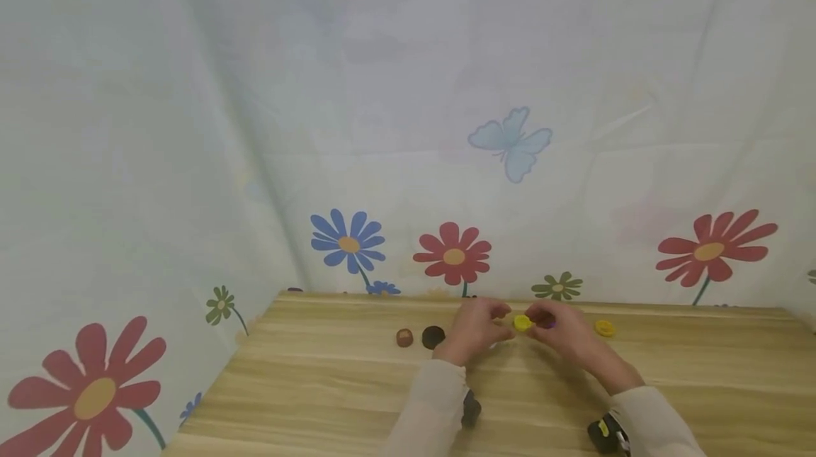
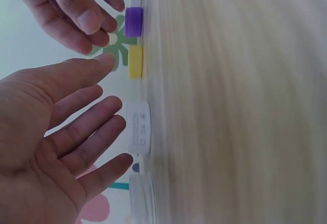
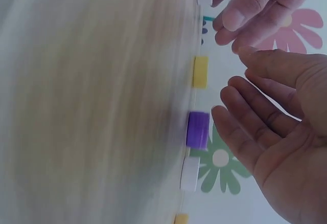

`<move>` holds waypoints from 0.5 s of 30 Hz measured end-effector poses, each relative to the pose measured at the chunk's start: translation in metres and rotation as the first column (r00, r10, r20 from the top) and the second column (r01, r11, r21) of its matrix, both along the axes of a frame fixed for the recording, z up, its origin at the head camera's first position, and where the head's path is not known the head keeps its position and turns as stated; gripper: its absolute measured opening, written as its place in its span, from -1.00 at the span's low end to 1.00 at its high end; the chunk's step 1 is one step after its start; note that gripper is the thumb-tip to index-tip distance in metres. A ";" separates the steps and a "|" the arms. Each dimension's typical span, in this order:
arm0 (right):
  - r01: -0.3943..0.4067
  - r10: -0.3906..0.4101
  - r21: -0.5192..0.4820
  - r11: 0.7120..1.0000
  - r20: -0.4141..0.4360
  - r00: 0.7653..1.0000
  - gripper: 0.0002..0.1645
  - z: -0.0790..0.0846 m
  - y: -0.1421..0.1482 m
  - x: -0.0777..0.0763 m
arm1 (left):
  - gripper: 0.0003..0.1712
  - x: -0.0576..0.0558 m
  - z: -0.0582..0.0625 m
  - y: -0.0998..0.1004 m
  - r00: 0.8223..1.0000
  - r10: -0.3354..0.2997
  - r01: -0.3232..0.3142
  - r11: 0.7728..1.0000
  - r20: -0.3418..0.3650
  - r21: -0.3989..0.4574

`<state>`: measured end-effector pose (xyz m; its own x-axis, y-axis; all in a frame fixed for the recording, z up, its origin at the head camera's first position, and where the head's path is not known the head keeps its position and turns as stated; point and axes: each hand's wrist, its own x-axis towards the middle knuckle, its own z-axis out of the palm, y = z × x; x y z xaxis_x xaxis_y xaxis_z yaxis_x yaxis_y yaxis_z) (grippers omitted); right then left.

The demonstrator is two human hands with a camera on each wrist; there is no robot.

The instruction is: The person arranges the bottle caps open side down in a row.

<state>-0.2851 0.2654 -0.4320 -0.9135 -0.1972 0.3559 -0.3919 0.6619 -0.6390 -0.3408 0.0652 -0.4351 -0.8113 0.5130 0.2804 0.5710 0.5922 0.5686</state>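
My left hand [image 1: 474, 329] and right hand [image 1: 564, 333] face each other over the far part of the table, fingers spread and loosely bent, holding nothing. Between them on the tabletop sits a small round yellow piece [image 1: 522, 323], its low flat side showing in the left wrist view [image 2: 135, 61]. A ridged purple cap [image 3: 198, 130] stands beside it, near my right fingertips and partly hidden by that hand in the head view. Close to my left fingers is a white cap [image 2: 139, 127] with print on its side.
Left of the hands lie a brown round piece [image 1: 404, 337] and a black disc [image 1: 433, 337]. To the right is an orange-yellow round piece [image 1: 604, 329]. Another white piece [image 3: 190, 174] stands past the purple cap. A flowered cloth [image 1: 395, 181] hangs behind the wooden table [image 1: 319, 379].
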 end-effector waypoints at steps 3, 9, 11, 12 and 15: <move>0.012 -0.012 0.013 1.000 -0.009 1.000 -0.73 0.001 0.005 0.002 | -0.61 0.001 0.000 0.005 0.999 0.029 -0.030 0.999 0.042 0.014; 0.030 -0.030 0.020 0.999 0.007 1.000 -0.70 0.004 0.008 0.004 | -0.62 0.002 0.000 0.012 0.993 0.050 -0.055 0.997 0.108 0.046; 0.034 -0.034 0.027 0.999 0.010 0.999 -0.69 0.005 0.008 0.002 | -0.61 0.001 0.000 0.014 0.993 0.048 -0.054 0.997 0.106 0.051; 0.037 -0.037 0.027 0.999 0.013 0.999 -0.68 0.005 0.008 0.001 | -0.61 0.000 0.000 0.015 0.994 0.047 -0.053 0.997 0.102 0.054; 0.041 -0.042 0.044 0.998 0.017 0.999 -0.67 0.007 0.009 -0.003 | -0.62 -0.002 0.001 0.017 0.995 0.034 -0.040 0.997 0.091 0.067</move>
